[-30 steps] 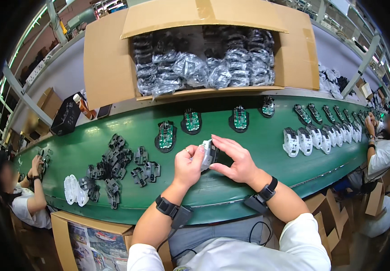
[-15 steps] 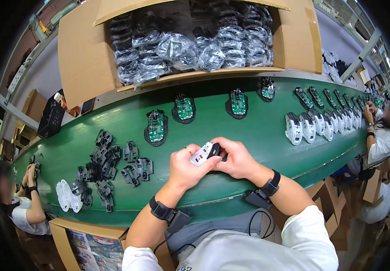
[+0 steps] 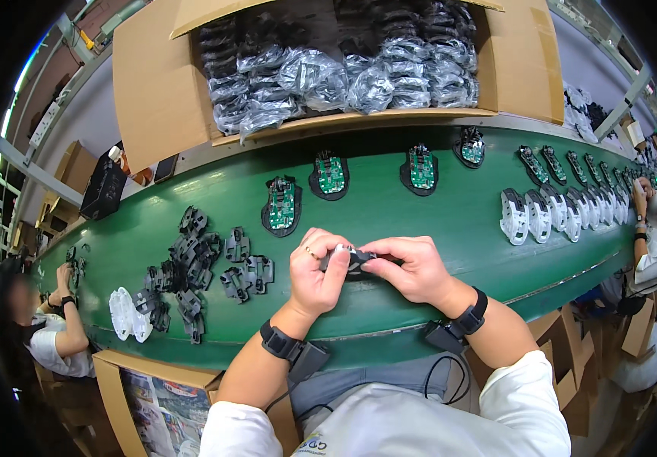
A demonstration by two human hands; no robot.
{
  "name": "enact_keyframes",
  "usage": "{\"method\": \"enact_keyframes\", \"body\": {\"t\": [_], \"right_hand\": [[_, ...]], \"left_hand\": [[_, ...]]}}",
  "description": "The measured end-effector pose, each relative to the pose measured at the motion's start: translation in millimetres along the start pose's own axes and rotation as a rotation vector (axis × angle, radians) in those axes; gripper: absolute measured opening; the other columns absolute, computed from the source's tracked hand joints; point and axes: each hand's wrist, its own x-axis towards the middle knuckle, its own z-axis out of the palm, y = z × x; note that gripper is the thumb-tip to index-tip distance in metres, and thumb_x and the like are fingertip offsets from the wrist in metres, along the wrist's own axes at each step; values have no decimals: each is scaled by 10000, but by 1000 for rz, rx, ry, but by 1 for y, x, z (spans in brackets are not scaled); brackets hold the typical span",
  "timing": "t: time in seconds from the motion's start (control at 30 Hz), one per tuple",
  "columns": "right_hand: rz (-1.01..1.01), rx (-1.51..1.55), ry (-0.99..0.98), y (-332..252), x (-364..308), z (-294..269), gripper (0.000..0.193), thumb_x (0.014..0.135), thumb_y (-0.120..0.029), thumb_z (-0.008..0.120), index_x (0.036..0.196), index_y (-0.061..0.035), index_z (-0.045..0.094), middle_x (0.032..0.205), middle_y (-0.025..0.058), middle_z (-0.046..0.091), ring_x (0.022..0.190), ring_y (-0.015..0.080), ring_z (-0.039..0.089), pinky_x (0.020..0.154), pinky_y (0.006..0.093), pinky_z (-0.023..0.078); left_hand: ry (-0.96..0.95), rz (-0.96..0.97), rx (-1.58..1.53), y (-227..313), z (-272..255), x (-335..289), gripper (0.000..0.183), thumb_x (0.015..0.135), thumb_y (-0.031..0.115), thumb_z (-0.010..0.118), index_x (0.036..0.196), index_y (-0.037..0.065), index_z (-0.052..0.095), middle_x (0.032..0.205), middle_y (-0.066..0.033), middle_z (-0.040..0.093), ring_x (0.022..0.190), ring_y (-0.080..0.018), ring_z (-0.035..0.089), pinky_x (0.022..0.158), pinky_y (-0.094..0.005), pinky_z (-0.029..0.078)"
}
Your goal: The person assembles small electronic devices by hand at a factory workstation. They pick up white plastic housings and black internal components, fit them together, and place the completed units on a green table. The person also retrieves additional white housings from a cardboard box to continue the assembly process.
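Over the near part of the green work surface (image 3: 359, 305), my left hand (image 3: 317, 266) and my right hand (image 3: 412, 266) pinch a computer mouse shell (image 3: 355, 260) between them. Only its dark side shows now; the fingers hide most of it. My left thumb presses its left end, while my right thumb and index finger grip the right end. Beyond my hands lie mouse bases with green circuit boards, the nearest circuit board (image 3: 281, 204) to the left. A heap of dark grey plastic parts (image 3: 193, 250) is left of my hands, with white mouse shells (image 3: 127, 315) beside it.
A large open carton (image 3: 351, 120) at the back holds bagged dark parts (image 3: 313, 76). To the right stands a row of white shells (image 3: 539, 215), with more circuit boards behind. One co-worker (image 3: 58, 343) sits at the left, another (image 3: 652, 236) at the right.
The mouse shell has been turned between my hands: its white face showed before, and now its dark side does. The whole view has shifted slightly, so the surroundings appear farther right.
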Motion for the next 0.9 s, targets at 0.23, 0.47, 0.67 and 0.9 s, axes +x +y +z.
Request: {"method": "enact_keyframes", "body": {"t": [0.23, 0.47, 0.67, 0.9], "right_hand": [[57, 114, 47, 8, 7, 2, 193, 911, -58, 757, 1087, 20, 744, 886, 70, 751, 772, 83, 669, 705, 240, 549], [216, -1023, 327, 37, 3, -100, 295, 933, -244, 662, 1096, -10, 736, 1085, 195, 734, 997, 402, 682, 901, 474, 538], [70, -537, 15, -13, 4, -29, 345, 884, -121, 718, 1207, -4, 685, 1201, 193, 696, 1152, 371, 637, 979, 427, 517], [-278, -387, -347, -12, -2, 32, 855, 771, -223, 847, 1495, -15, 444, 1500, 243, 490, 1329, 414, 540, 1072, 451, 488]], "left_hand": [[65, -71, -41, -6, 10, 2, 166, 937, 110, 665, 1041, -16, 695, 936, -139, 691, 868, -281, 634, 807, -372, 510], [23, -74, 704, 10, -31, 8, 207, 838, 145, 751, 1012, 37, 725, 988, -132, 725, 869, -287, 694, 754, -392, 555], [-84, -421, 1280, 33, -63, -35, 379, 827, 308, 769, 1080, 38, 683, 982, -143, 674, 922, -311, 664, 766, -432, 571], [29, -568, -35, 53, -10, -53, 240, 923, 87, 667, 1137, -24, 663, 944, -88, 709, 859, -162, 684, 753, -293, 556]]}}
